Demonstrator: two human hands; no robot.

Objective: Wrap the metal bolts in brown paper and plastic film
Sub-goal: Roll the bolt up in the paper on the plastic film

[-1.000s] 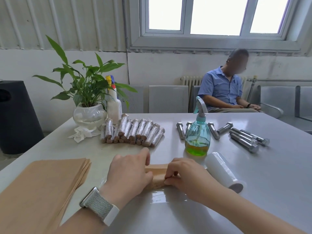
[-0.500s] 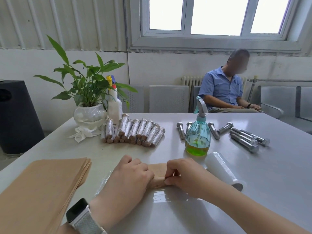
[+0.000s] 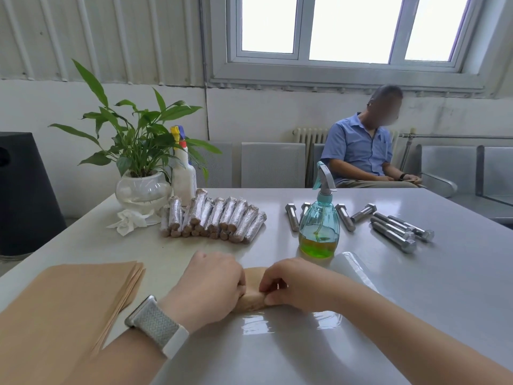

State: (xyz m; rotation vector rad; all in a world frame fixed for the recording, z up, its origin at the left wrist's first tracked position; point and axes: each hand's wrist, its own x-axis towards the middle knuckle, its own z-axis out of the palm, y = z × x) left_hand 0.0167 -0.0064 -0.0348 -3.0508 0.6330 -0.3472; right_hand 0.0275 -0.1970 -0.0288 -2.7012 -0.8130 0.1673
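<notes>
A bolt rolled in brown paper (image 3: 251,297) lies on a sheet of clear plastic film (image 3: 277,323) near the table's front. My left hand (image 3: 209,284) grips its left end with curled fingers. My right hand (image 3: 294,284) pinches its right end. The bolt itself is hidden inside the paper. A roll of plastic film (image 3: 351,269) lies just right of my right hand. Several bare metal bolts (image 3: 394,229) lie at the back right. Several wrapped bolts (image 3: 213,216) are stacked at the back centre. A stack of brown paper sheets (image 3: 61,309) lies at the front left.
A teal spray bottle (image 3: 319,232) with green liquid stands behind my right hand. A potted plant (image 3: 143,187), a white spray bottle (image 3: 183,176) and a crumpled tissue (image 3: 129,220) are at the back left. A person (image 3: 363,151) sits behind the table.
My left hand has turned over the roll, its fingers curling down onto the paper. The paper roll has become tighter and sits slightly nearer me on the film.
</notes>
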